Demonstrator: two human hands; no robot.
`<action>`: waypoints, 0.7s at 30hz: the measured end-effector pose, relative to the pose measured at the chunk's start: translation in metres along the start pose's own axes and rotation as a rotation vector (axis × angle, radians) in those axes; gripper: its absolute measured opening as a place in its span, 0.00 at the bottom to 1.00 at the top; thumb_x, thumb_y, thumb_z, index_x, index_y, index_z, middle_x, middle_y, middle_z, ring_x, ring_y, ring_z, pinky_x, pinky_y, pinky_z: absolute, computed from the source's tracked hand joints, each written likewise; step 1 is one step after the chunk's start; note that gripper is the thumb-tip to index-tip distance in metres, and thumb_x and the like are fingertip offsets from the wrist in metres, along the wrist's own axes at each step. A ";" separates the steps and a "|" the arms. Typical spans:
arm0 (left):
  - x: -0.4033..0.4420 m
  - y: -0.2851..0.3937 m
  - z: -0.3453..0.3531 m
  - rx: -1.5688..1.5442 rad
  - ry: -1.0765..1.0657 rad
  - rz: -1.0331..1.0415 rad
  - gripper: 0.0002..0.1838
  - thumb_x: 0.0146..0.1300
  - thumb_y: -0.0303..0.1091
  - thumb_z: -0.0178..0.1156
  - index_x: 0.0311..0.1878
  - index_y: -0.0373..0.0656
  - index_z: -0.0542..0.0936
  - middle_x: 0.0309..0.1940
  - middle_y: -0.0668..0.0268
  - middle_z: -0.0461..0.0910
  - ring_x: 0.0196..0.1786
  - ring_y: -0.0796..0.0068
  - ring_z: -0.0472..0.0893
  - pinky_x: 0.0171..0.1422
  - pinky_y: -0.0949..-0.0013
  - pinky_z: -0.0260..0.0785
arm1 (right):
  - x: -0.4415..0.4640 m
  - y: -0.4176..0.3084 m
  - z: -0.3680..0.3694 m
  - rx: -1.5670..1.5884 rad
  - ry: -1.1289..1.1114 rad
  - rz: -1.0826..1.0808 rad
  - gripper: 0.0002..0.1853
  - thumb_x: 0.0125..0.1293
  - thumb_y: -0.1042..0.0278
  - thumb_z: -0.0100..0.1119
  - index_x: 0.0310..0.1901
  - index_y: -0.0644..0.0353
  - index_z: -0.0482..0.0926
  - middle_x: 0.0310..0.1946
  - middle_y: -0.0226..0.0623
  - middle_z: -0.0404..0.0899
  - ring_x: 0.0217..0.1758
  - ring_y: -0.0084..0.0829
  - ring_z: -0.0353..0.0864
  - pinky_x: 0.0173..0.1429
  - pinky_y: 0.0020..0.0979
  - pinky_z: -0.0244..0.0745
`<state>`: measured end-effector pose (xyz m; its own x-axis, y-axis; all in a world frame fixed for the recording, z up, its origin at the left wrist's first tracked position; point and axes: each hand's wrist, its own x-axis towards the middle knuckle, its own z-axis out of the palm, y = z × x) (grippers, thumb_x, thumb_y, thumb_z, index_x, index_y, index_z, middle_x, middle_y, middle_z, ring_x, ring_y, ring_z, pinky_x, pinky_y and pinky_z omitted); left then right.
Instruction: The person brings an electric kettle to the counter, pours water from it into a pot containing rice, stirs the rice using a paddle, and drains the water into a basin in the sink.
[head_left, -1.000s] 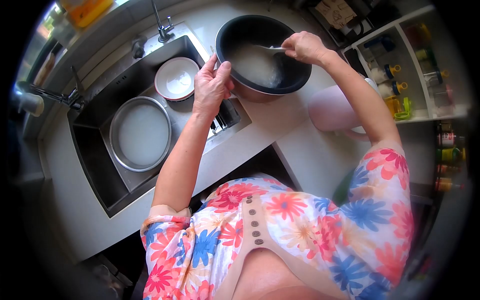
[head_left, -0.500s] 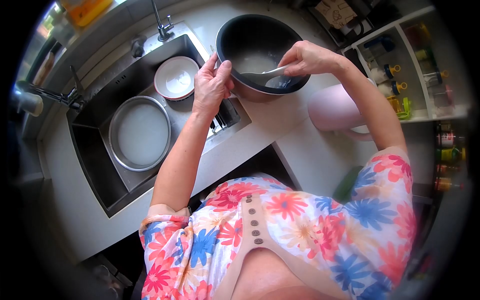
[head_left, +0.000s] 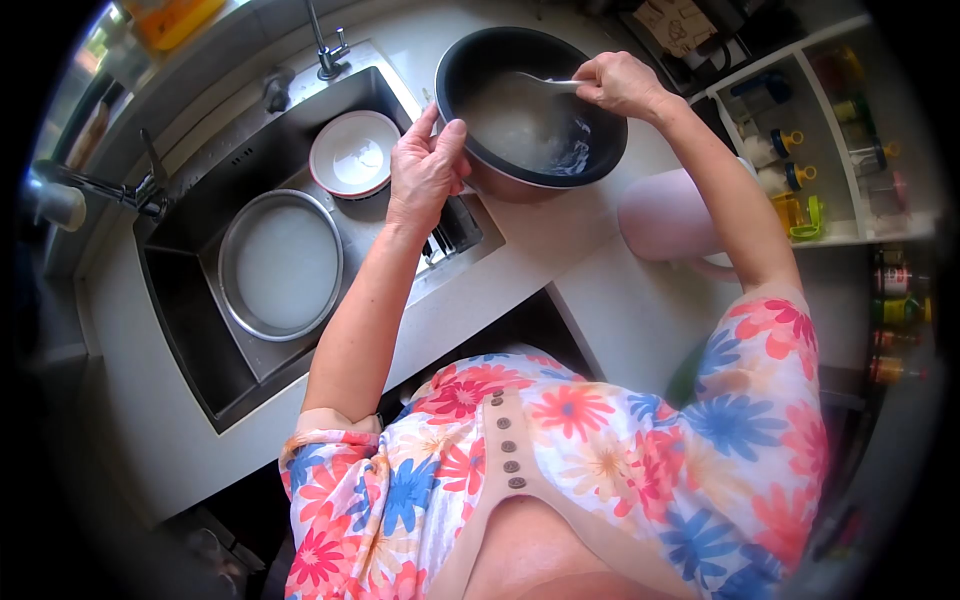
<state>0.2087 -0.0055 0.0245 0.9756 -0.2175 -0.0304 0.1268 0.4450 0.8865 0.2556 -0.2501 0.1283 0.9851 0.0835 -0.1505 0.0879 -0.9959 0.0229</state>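
Note:
A dark-lined round pot (head_left: 600,150) stands tilted on the counter beside the sink, with cloudy, whitish liquid (head_left: 515,128) inside. My left hand (head_left: 430,165) is closed on the pot's near-left rim, thumb and fingers on either side of the wall. Over the far-right part of the pot, my right hand (head_left: 622,86) pinches the handle of a metal spoon (head_left: 560,84). The spoon's bowl end dips into the liquid near the far side and is partly hidden by it.
The steel sink (head_left: 195,345) holds a round metal pan (head_left: 225,265) of cloudy liquid and a white red-rimmed bowl (head_left: 352,155). A tap (head_left: 328,62) rises behind. A pale pink pitcher (head_left: 665,215) lies right of the pot, near shelves (head_left: 835,130) with bottles.
My right hand has moved up and away from me, carrying the spoon from the pot's near side to its far side. The liquid is swirling. My left hand stays on the rim.

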 end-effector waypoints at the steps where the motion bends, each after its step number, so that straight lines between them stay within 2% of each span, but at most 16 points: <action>1: 0.000 0.000 0.000 -0.006 -0.001 0.001 0.27 0.62 0.38 0.58 0.62 0.38 0.65 0.15 0.69 0.72 0.11 0.87 0.67 0.15 0.83 0.60 | 0.002 0.000 0.001 -0.021 0.009 -0.008 0.12 0.54 0.62 0.56 0.40 0.50 0.82 0.36 0.35 0.81 0.44 0.36 0.78 0.49 0.37 0.73; 4: -0.001 0.001 0.002 -0.018 0.000 -0.005 0.27 0.62 0.38 0.58 0.62 0.37 0.65 0.15 0.69 0.72 0.11 0.87 0.67 0.15 0.83 0.60 | 0.003 -0.005 0.008 -0.125 0.001 -0.053 0.12 0.54 0.62 0.57 0.41 0.50 0.82 0.35 0.35 0.81 0.43 0.37 0.79 0.48 0.36 0.73; 7: -0.001 0.002 0.001 -0.017 -0.001 -0.005 0.28 0.62 0.38 0.58 0.62 0.37 0.64 0.15 0.69 0.72 0.11 0.86 0.67 0.15 0.82 0.60 | -0.003 -0.008 0.012 -0.037 -0.169 -0.135 0.12 0.52 0.66 0.58 0.40 0.53 0.82 0.35 0.37 0.82 0.42 0.37 0.79 0.47 0.35 0.73; 10: 0.000 0.001 0.001 -0.013 -0.005 0.001 0.28 0.62 0.38 0.58 0.62 0.37 0.64 0.15 0.69 0.72 0.11 0.86 0.67 0.15 0.82 0.60 | -0.016 -0.010 0.006 0.073 -0.250 -0.212 0.12 0.51 0.69 0.57 0.39 0.57 0.82 0.30 0.39 0.81 0.36 0.35 0.80 0.42 0.33 0.74; 13: -0.001 0.002 0.002 -0.006 -0.001 -0.001 0.28 0.62 0.39 0.58 0.62 0.37 0.64 0.15 0.69 0.72 0.11 0.86 0.67 0.15 0.82 0.60 | -0.024 -0.014 -0.001 0.181 -0.456 -0.224 0.13 0.50 0.71 0.57 0.38 0.60 0.82 0.24 0.39 0.80 0.28 0.29 0.78 0.35 0.29 0.74; 14: -0.001 0.003 0.002 -0.002 0.001 -0.005 0.28 0.62 0.39 0.58 0.62 0.37 0.64 0.15 0.69 0.72 0.11 0.86 0.67 0.15 0.82 0.60 | -0.027 -0.016 -0.005 0.239 -0.496 -0.208 0.13 0.49 0.71 0.58 0.38 0.62 0.82 0.21 0.36 0.78 0.23 0.23 0.75 0.29 0.26 0.73; 18: 0.000 0.001 0.001 -0.007 -0.002 -0.002 0.28 0.62 0.39 0.58 0.62 0.37 0.64 0.14 0.69 0.72 0.11 0.86 0.67 0.15 0.82 0.60 | -0.037 -0.024 -0.022 0.425 -0.441 -0.137 0.13 0.50 0.69 0.59 0.38 0.64 0.82 0.21 0.34 0.78 0.22 0.22 0.75 0.30 0.25 0.73; 21: 0.000 0.000 0.002 -0.019 -0.001 -0.001 0.28 0.62 0.39 0.59 0.62 0.36 0.64 0.15 0.69 0.72 0.11 0.86 0.67 0.15 0.83 0.60 | -0.034 -0.028 -0.014 0.438 -0.425 -0.140 0.13 0.51 0.69 0.58 0.38 0.64 0.82 0.21 0.34 0.78 0.23 0.22 0.75 0.30 0.24 0.73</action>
<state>0.2085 -0.0069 0.0254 0.9753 -0.2186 -0.0304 0.1307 0.4611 0.8777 0.2216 -0.2245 0.1468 0.8157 0.2824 -0.5048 0.0543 -0.9063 -0.4192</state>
